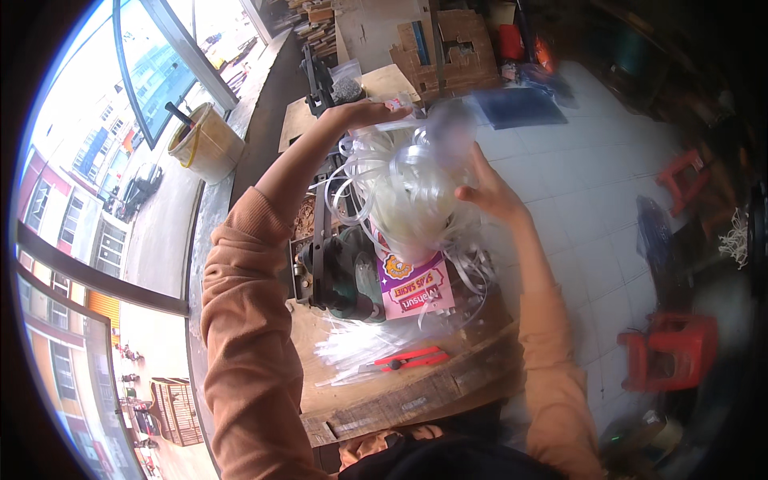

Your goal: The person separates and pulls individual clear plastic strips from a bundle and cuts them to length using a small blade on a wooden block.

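A large tangled heap of shiny white plastic strapping [400, 188] stands on the wooden workbench [448, 384]. My left hand [378, 114] reaches over its far left side, fingers stretched out flat, beside a small clear packet with pink print [397, 103]. At the heap's right side is my right hand [498, 194], thumb and fingers apart and blurred by motion. A dark, smeared round shape [452, 132] just above it is too blurred to name. Under the heap's near side lies a purple and pink printed box or sheet [416, 290].
Red-handled pliers or cutters [412, 358] lie by cut white strips [360, 344] on the bench. Left of the heap is a dark metal frame [322, 240]. A bucket [206, 144] stands on the window ledge; red stools [670, 352] stand on the tiled floor.
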Demonstrator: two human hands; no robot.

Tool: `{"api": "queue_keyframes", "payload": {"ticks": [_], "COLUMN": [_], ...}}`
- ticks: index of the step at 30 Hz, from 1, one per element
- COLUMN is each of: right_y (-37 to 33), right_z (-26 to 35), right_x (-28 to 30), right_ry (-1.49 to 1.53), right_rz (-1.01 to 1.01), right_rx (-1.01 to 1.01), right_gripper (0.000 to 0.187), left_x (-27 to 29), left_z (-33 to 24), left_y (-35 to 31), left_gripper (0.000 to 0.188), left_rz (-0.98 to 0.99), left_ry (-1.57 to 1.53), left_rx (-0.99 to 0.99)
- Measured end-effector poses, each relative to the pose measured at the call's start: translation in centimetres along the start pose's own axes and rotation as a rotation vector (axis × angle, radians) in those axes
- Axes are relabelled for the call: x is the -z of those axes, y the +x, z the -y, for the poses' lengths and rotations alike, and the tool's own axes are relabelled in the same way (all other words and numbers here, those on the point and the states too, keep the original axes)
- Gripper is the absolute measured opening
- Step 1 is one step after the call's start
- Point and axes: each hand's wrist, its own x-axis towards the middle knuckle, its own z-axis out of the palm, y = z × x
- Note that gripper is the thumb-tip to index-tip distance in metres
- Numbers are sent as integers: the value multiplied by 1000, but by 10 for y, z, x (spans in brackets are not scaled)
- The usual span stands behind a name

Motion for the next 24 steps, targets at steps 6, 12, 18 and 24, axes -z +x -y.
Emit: {"api": "queue_keyframes", "payload": {"ticks": [6, 12, 18, 24], "right_y": [8, 20, 31, 58], "right_z": [1, -6, -23, -69], "right_x": [-2, 9, -8, -24], "right_ry": [-39, 11, 167, 379], "right_rz": [63, 283, 20, 57], "right_rx": [58, -133, -185, -248], "right_gripper": [116, 100, 87, 78], "left_x": [17, 49, 48, -103], "left_z": [5, -29, -63, -144], "left_y": [-21, -104, -201, -244], "left_gripper": [50, 24, 33, 34], "left_rz": [-205, -657, -793, -764], "left_ry": [142, -58, -341, -662], "left_rx": [-59, -149, -246, -385]}}
